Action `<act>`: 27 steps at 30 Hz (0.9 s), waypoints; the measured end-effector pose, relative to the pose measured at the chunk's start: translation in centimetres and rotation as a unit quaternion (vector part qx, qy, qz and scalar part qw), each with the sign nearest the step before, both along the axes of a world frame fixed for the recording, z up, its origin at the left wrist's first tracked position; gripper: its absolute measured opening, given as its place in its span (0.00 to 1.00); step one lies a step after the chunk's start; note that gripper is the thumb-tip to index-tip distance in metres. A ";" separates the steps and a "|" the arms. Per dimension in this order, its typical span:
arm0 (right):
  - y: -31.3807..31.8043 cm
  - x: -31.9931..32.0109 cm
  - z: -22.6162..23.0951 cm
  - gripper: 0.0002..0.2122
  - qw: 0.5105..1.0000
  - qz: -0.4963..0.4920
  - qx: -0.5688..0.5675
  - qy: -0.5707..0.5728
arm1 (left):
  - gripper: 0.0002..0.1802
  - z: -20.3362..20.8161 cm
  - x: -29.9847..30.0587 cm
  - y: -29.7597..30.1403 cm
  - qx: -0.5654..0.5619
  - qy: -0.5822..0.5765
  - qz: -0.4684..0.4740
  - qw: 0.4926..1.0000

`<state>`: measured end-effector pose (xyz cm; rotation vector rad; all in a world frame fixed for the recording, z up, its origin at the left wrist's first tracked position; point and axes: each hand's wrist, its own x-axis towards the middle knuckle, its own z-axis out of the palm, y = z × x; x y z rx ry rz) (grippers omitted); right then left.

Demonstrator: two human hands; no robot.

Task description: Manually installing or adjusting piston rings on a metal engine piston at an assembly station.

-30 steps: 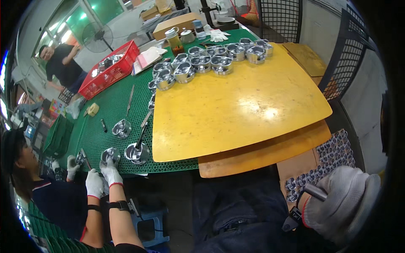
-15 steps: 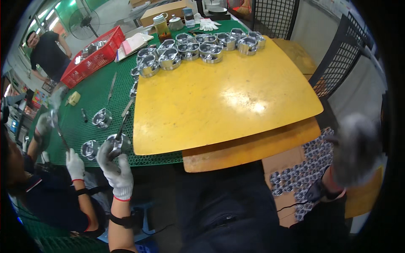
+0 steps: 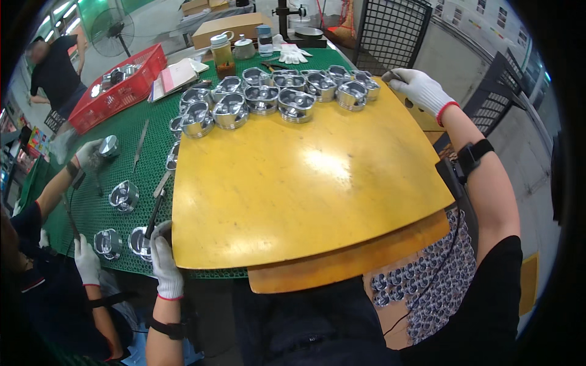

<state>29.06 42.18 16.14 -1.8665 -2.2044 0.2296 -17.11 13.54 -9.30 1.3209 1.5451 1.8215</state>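
Head view: my right hand [image 3: 421, 91] bent at the far right corner of the yellow board [image 3: 281, 195], left hand [image 3: 165, 265] beside its near left edge; whether fingers gripped, I couldn't tell. Pistons [image 3: 296, 107] crowded its far end; a jolt might have toppled them.

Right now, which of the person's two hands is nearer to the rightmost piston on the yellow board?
Right. The right hand is just beside the piston, at the far right corner of the yellow board; the left hand is by its near left corner, diagonally opposite.
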 end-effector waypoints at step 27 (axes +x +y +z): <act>18.7 0.1 -12.7 0.24 0.995 0.047 0.062 -0.058 | 0.33 0.4 1.7 -0.2 -0.027 -0.055 0.058 0.996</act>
